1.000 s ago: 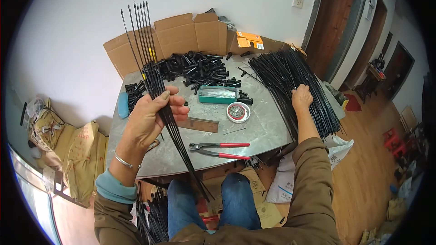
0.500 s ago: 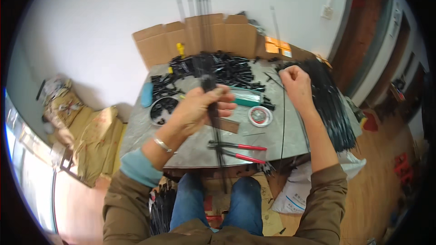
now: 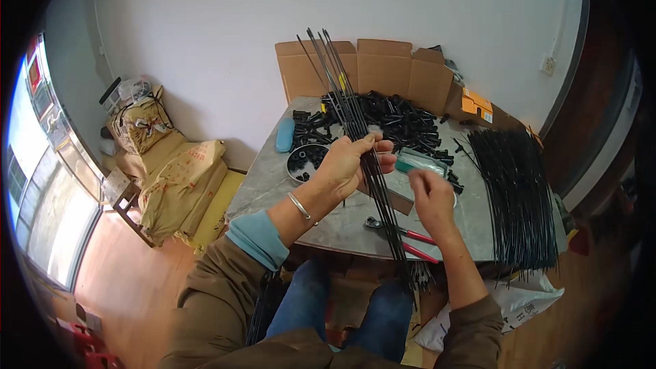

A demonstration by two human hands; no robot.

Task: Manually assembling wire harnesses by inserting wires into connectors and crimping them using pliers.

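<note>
My left hand (image 3: 342,169) is wrapped round a bundle of long thin black rods (image 3: 350,111), which slants over the table from upper left to lower right. Just right of the bundle, my right hand (image 3: 435,199) is raised with its fingers curled in; whether anything small is inside them is hidden. Below the hands, pliers with red handles (image 3: 419,253) lie at the table's front edge, partly behind the rods. A brown flat strip (image 3: 399,202) and a green tray (image 3: 414,161) lie close to my hands. A round dish is mostly covered by my right hand.
Black plastic fittings (image 3: 395,120) are heaped at the back against a cardboard screen (image 3: 384,72). A bowl (image 3: 292,173) of small black parts and a blue case (image 3: 285,135) stand left. Many black rods (image 3: 516,195) cover the right side. A white sack (image 3: 526,301) sits below.
The view has swung left. The bundle in my left hand now slants instead of standing near upright. My right hand has come closer to it, and the single rod by that hand no longer shows there.
</note>
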